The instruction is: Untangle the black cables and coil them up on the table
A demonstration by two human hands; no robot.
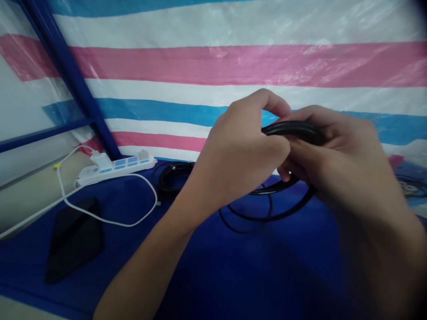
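A looped black cable (290, 129) is held up in front of me, over the blue surface. My right hand (340, 142) is closed around its coils, thumb pressed along them. My left hand (243, 146) meets the same coils from the left, with its index finger arched above and its thumb near the right thumb; its other fingers are hidden behind the hand. Looser turns of the cable hang below both hands, curving toward the left.
On the blue surface (233, 275) lie a second coil of black cable (171, 178), a white power strip (116, 167) with a plugged-in charger and white cord (110, 221), and a dark flat object (75, 240). A blue metal post (73, 75) and a striped plastic sheet (216, 62) stand behind.
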